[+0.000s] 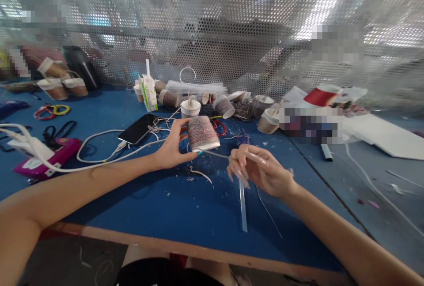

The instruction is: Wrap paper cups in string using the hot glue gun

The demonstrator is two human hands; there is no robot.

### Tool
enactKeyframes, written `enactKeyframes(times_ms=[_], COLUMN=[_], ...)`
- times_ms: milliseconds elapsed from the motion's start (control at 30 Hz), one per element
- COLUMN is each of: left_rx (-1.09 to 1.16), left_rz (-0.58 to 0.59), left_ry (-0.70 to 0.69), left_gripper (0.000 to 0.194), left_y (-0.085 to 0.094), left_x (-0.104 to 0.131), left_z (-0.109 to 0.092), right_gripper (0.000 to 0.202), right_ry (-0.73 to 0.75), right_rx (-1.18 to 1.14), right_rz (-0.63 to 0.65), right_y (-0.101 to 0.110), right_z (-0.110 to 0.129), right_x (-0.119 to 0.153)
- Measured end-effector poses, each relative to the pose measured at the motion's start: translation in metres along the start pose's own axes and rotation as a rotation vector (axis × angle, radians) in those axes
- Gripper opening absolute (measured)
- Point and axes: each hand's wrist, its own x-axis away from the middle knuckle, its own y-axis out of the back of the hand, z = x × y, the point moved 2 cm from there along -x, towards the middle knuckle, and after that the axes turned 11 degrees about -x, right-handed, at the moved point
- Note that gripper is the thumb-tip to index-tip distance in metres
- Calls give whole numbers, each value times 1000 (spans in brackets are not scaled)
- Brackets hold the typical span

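Note:
My left hand grips a paper cup wound with pinkish-grey string, tilted above the blue table, thumb near its white rim and fingers at the other end. To its right, my right hand is raised with curled fingers and the thumb laid across them. Whatever it may pinch is hidden. A pale cord passes between the cup and the right fingers; I cannot tell whether they hold it. Beneath the right hand lies a clear flat strip, beside a thin wire. A short white cord piece rests below the cup.
A black phone with a white cable and a purple power strip are on the left. Wrapped cups, a drink carton and a white cup line the back before a perforated metal screen. White card lies right.

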Motion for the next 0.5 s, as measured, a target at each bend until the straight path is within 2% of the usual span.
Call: enactKeyframes(times_ms=[267, 500], left_rx=[8, 21], left_rz=[76, 102], left_ry=[22, 16], left_gripper=[77, 77], left_y=[-3, -3], left_x=[0, -1], left_z=[-2, -3], right_gripper=[29, 29], right_ry=[76, 42], right_rx=[26, 85], right_rz=[-114, -253], right_y=[0, 3], right_z=[10, 10], right_x=[-3, -5])
